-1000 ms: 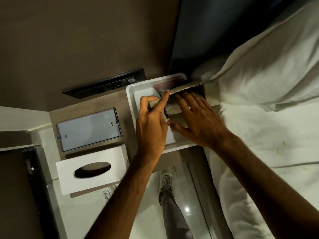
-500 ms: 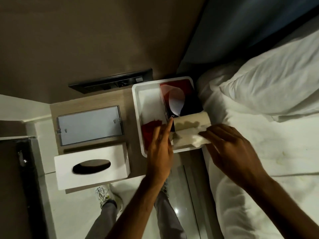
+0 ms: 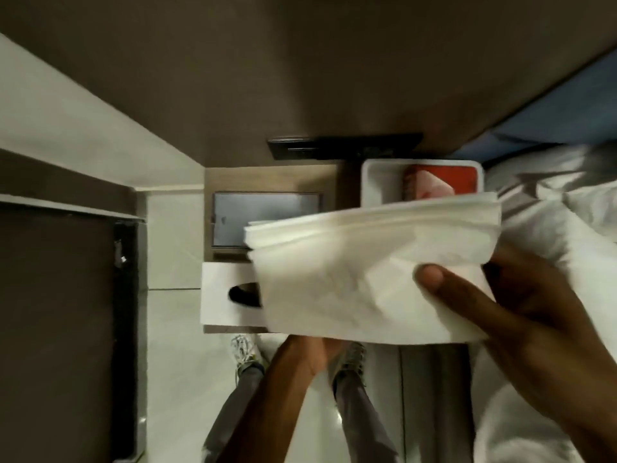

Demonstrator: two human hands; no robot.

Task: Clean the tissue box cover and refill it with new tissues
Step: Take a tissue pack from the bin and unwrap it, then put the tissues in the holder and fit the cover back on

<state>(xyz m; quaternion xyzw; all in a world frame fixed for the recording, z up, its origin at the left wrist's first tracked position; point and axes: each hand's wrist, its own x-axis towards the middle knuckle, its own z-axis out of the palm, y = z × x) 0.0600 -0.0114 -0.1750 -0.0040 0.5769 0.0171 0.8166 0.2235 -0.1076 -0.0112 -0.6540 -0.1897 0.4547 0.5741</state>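
The wooden bedside table (image 3: 267,178) carries a white tissue box cover (image 3: 223,295) at 6 o'clock, a grey plate (image 3: 263,215) centrally, and a white tray (image 3: 377,182) at 3 o'clock

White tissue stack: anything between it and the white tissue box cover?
Nothing visible. The white tissue stack, held in both hands, right hand, overlaps the white tissue box cover, whose oval slot faces up.

Both hands, right (image 3: 521,315) and left (image 3: 314,352), hold a tissue stack (image 3: 367,269) mid-frame, covering part of the cover (image 3: 223,295) at centre left.
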